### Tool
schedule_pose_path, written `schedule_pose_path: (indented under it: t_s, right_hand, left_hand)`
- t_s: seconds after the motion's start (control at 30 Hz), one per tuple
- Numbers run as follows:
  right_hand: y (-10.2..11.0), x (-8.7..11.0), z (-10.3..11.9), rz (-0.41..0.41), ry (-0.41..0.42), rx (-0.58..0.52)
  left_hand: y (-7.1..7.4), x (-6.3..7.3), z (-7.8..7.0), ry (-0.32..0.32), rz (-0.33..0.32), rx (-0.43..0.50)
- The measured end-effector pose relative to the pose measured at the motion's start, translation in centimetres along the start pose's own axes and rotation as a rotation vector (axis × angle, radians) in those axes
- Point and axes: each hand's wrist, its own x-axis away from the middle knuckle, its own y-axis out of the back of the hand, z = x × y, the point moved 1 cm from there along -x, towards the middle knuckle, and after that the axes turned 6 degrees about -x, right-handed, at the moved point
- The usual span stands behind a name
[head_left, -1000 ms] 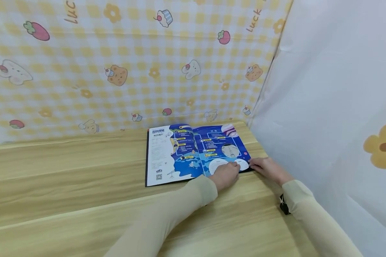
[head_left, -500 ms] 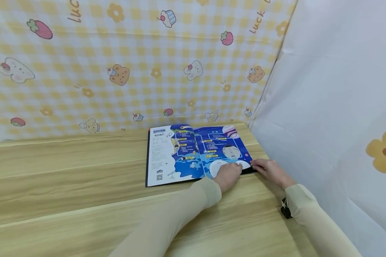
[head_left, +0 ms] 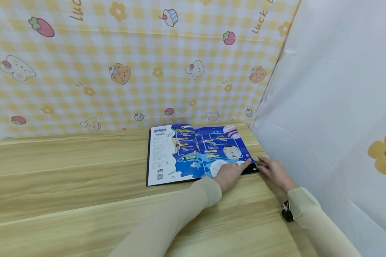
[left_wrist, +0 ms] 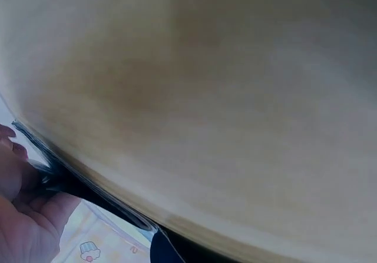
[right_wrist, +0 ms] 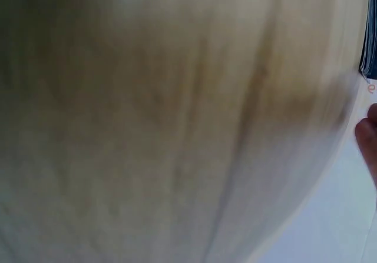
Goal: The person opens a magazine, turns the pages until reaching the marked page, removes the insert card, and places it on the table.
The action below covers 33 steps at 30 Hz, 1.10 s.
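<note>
An open book (head_left: 167, 167) lies on the table, blue contents page (head_left: 215, 134) on its right. My left hand (head_left: 229, 175) reaches over this page's lower edge, index finger extended to the lower right corner, gripping the page there. That corner is turned up, baring a black surface (head_left: 249, 168) beneath it. In the left wrist view, the dark page (left_wrist: 65, 180) runs up by the thumb of my left hand (left_wrist: 32, 222). Just right of the corner is my right hand (head_left: 276, 175), thumb and fingers slightly apart. Its fingertips (right_wrist: 366, 136) appear apart from the book's stacked edge in the right wrist view.
The wooden table (head_left: 67, 167) runs to a yellow checked curtain (head_left: 83, 71) at the back. A white cloth wall (head_left: 334, 107) stands close on the right. A small black object (head_left: 287, 215) sits by the right cuff, at the table's right side.
The page's lower right corner has lifted, showing more black beneath. My left index finger has stretched out to that corner, while my right hand has shifted slightly right, away from it.
</note>
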Motion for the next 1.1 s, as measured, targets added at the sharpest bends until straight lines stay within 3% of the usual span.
schedule_pose_path:
  t_s: [0.1,0.2,0.37,0.47,0.77,0.97,1.1]
  right_hand:
    - [-0.1,0.1,0.1,0.020,0.011,0.037]
    - [-0.3,0.1,0.4,0.057,0.096,0.112]
    - [-0.8,0.0,0.7,0.183,0.210,0.180]
    - [-1.0,-0.1,0.6,0.235,0.204,0.167]
    - [-0.6,-0.4,0.7,0.284,0.122,0.154]
    - [-0.5,-0.4,0.9,0.300,0.111,0.157]
    - [-0.6,-0.4,0.9,0.299,0.108,0.160]
  left_hand:
    - [-0.1,0.0,0.1,-0.005,-0.031,0.003]
    - [-0.1,0.1,0.2,-0.008,-0.047,-0.040]
    - [0.0,0.0,0.4,0.008,-0.011,-0.093]
    - [0.0,-0.1,0.8,0.055,0.008,-0.101]
    - [0.4,0.5,3.5,0.233,0.086,-0.255]
    - [-0.2,1.3,4.2,0.234,0.080,-0.331]
    - [0.0,1.6,4.2,0.201,0.142,-0.349]
